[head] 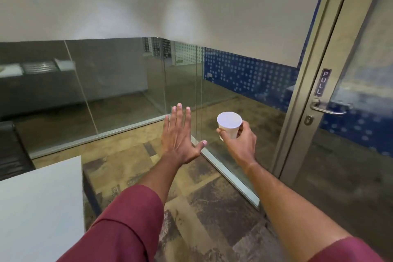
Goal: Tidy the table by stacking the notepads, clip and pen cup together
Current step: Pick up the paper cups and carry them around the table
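The right hand (240, 140) grips a small white paper cup (229, 124), a tapered cone with a round rim, held in the air over patchy brown carpet (202, 208) near a glass wall (127, 91). The left hand (178, 140) is spread flat, fingers straight, holding nothing. A smooth white table (40, 208) corner shows at lower left. Both sleeves (127, 225) are maroon cloth. A metal-framed door (350, 134) stands at right.
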